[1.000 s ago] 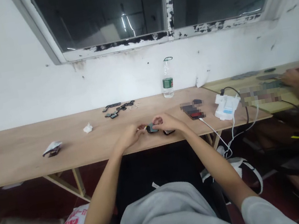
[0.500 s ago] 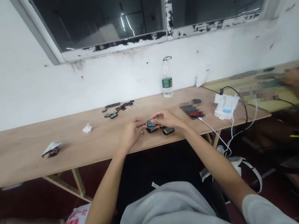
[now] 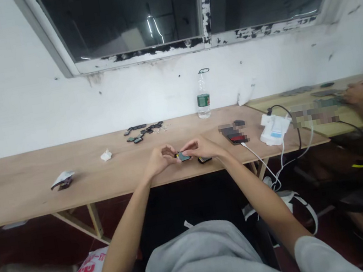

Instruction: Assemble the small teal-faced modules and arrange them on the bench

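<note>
Near the front edge of the table, both hands meet at a small black device with a grey-green screen (image 3: pixel 184 156). My left hand (image 3: pixel 161 159) is closed on its left side, where a bit of yellow shows. My right hand (image 3: pixel 201 146) pinches the right side with thumb and fingers. A second small black piece with a yellow edge (image 3: pixel 204 159) lies on the table just under my right hand, partly covered by it. Farther back, several similar black pieces (image 3: pixel 138 139) lie in a loose group beside scattered tiny light bits (image 3: pixel 161 129).
A water bottle (image 3: pixel 203 100) stands against the wall. To the right are a phone (image 3: pixel 232 136) on a white cable and a white power strip (image 3: pixel 274 129). Crumpled tissue (image 3: pixel 106 155) and a small packet (image 3: pixel 63 180) lie left. Another person's hands (image 3: pixel 358 91) work at the adjoining yellow table.
The screen piece between my hands now lies lower and flatter, with yellow showing at its left. Both hands have shifted slightly around it; the surrounding things stay put.
</note>
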`<state>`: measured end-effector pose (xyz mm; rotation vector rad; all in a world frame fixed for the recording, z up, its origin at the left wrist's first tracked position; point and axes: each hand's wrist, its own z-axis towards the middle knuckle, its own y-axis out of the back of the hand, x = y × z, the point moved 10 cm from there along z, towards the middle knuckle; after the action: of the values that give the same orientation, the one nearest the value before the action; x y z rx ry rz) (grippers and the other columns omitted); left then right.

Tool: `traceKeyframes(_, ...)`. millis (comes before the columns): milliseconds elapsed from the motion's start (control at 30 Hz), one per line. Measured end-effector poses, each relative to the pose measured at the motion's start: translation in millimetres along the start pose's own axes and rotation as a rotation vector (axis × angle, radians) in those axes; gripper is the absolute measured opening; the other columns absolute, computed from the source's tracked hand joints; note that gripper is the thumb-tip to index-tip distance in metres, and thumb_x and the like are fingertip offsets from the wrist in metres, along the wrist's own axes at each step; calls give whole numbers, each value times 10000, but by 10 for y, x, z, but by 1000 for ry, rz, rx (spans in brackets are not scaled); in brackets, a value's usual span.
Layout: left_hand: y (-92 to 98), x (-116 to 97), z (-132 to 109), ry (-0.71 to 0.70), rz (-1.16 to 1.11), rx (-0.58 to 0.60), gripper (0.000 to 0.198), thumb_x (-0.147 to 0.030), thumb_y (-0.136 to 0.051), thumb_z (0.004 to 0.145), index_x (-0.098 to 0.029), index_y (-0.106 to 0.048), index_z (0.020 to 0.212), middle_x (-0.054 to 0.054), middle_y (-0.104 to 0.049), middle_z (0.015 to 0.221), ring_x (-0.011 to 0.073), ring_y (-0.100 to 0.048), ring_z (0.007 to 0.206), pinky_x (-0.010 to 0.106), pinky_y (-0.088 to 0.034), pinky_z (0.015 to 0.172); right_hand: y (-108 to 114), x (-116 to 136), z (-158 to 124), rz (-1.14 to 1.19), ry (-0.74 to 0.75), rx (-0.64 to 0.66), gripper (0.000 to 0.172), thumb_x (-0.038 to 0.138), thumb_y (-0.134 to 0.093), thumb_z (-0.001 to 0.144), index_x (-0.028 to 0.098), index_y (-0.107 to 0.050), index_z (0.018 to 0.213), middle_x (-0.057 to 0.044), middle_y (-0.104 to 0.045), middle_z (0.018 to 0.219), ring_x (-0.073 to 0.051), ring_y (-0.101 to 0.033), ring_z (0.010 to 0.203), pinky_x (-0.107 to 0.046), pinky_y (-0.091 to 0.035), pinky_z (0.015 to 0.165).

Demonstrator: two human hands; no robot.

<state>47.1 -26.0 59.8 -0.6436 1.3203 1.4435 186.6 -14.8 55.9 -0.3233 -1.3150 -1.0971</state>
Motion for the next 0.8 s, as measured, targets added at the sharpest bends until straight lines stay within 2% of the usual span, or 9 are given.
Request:
traceKeyframes(133, 35, 1, 37, -42, 106, 26, 472, -380, -891, 574, -167, -690, 944, 67, -715, 938, 233, -697, 878, 373, -582, 814, 37, -12, 17, -195, 36, -24, 260, 344, -724, 809, 174, -811, 984, -66, -787, 914, -194, -705, 813, -271, -541, 727)
traceKeyframes(267, 191, 89, 86, -44, 282, -12, 430, -444, -841, 640, -176, -709, 948, 88, -723, 991, 252, -682, 917, 375, -572, 809, -36, -94, 31, -308, 1, 51, 243, 299, -694, 806, 152, -813, 958, -62, -774, 843, -167, -669, 717, -247, -496, 662)
traceKeyframes(433, 358, 324, 149, 5, 437, -48, 438, -466, -845, 614, -182, -736, 929, 100, -742, 1013, 284, -680, 959, 387, -546, 848, -1, -229, -2, -454, -130, 68, 207, 274, -679, 808, 141, -818, 884, -41, -728, 703, -131, -588, 579, -228, -406, 552)
traceKeyframes(633, 371, 621, 211, 63, 457, 5, 495, -505, -858, 571, -194, -760, 943, 104, -768, 1017, 305, -694, 955, 378, -544, 834, 64, -281, -18, -540, -178, 53, 185, 275, -698, 796, 159, -816, 876, -36, -726, 697, -142, -589, 579, -235, -382, 528)
traceKeyframes(700, 355, 681, 219, 84, 462, 31, 511, -507, -855, 579, -192, -765, 971, 109, -774, 1023, 305, -698, 939, 378, -547, 829, 104, -256, 11, -575, -151, -11, 176, 265, -671, 821, 164, -807, 864, -39, -734, 722, -149, -605, 609, -236, -392, 554)
traceKeyframes(800, 342, 732, 219, 119, 466, 58, 534, -513, -844, 601, -177, -769, 1009, 119, -772, 1067, 303, -697, 964, 369, -550, 845, 194, -185, 49, -665, -102, -173, 170, 247, -642, 855, 165, -789, 834, -61, -755, 799, -165, -639, 709, -241, -401, 619)
